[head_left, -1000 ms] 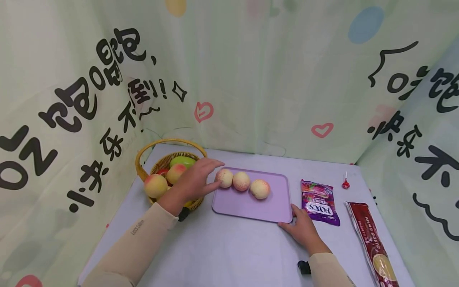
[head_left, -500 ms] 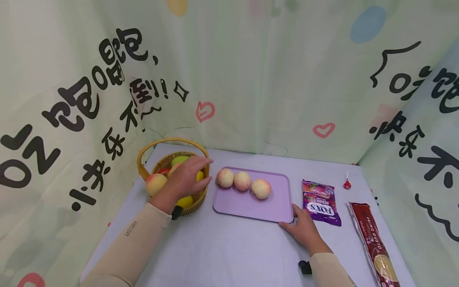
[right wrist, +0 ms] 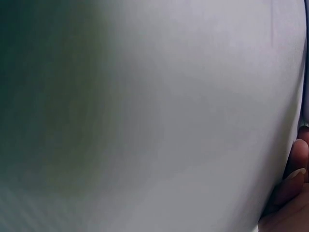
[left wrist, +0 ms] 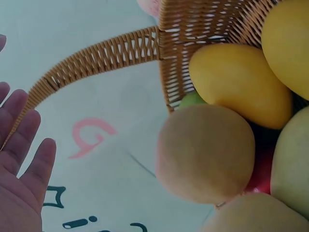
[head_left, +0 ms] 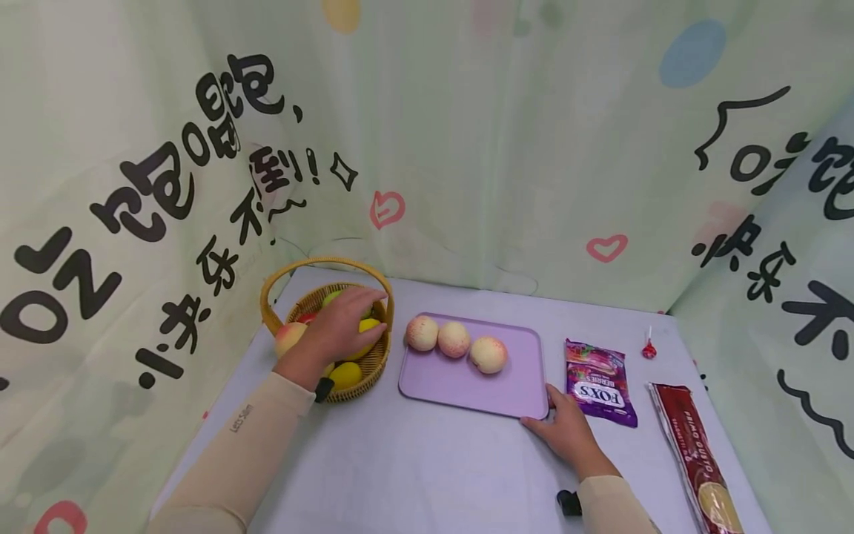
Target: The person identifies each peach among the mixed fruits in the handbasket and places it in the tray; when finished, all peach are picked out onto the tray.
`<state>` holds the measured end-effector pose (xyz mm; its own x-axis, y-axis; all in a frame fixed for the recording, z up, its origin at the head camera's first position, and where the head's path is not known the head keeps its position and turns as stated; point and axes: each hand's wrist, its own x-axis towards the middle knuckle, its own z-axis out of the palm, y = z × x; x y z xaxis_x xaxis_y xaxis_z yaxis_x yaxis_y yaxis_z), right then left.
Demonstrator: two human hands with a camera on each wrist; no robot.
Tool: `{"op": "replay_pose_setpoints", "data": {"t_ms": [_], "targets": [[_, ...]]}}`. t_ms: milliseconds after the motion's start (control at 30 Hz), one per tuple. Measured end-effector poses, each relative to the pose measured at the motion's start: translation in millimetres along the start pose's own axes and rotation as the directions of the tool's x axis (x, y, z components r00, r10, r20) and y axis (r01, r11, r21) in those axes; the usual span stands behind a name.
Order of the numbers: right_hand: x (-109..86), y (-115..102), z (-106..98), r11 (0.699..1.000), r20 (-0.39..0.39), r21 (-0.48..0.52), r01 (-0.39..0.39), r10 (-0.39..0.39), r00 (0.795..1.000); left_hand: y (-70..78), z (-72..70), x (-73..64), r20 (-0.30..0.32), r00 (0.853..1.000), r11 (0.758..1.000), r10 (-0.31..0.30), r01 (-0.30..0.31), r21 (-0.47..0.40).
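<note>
My left hand (head_left: 340,326) hovers over the wicker basket (head_left: 382,363) on the left, fingers extended and nothing held. Inside the basket lie a peach (head_left: 290,338), yellow fruits such as a lemon (head_left: 345,376), a green fruit (head_left: 330,297) and something red, partly hidden by the hand. In the left wrist view, the fingers (left wrist: 24,140) are spread beside the basket handle (left wrist: 106,55), apart from a yellow mango-like fruit (left wrist: 241,82). My right hand (head_left: 574,437) grips the near right corner of a purple tray (head_left: 440,382). Three pale peaches (head_left: 454,340) sit along its far left part.
Right of the tray lies a purple candy bag (head_left: 600,382). Beyond it are a red lollipop (head_left: 649,350) and a long dark-red spaghetti packet (head_left: 697,452). A printed curtain (head_left: 467,185) closes off the back and sides of the white table (head_left: 400,475).
My left hand has drawn back from beside the leftmost peach on the tray to over the basket, uncovering yellow fruits. My right hand stays at the tray corner.
</note>
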<state>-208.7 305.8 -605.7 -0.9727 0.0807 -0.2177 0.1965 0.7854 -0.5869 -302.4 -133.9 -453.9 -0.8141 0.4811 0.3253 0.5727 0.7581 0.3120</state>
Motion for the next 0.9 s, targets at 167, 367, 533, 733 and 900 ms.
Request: {"op": "replay_pose_setpoints", "data": {"t_ms": [167,367,533,733,900], "targets": [[0.4,0.2,-0.4,1.000,0.005,-0.003,0.002,-0.002,1.000,-5.2,-0.6,-2.5,0.010,1.000,1.000,-0.023,0.023,0.004],[-0.1,-0.6,-0.8,1.000,0.013,0.003,-0.011,0.011,1.000,-15.9,2.6,-3.8,0.006,0.999,0.999,-0.041,0.041,0.016],[1.0,1.1,-0.5,1.000,0.013,0.004,-0.010,0.010,1.000,-25.2,4.2,-2.0,0.007,0.999,0.999,-0.034,0.034,0.016],[1.3,1.5,0.2,1.000,0.010,0.004,-0.014,0.014,1.000,-33.8,4.7,-1.8,0.027,0.998,0.998,-0.056,0.055,0.029],[1.3,2.1,0.8,1.000,0.008,0.008,-0.010,0.010,1.000,-40.7,6.6,-0.6,0.034,0.998,0.998,-0.058,0.057,0.039]]}}
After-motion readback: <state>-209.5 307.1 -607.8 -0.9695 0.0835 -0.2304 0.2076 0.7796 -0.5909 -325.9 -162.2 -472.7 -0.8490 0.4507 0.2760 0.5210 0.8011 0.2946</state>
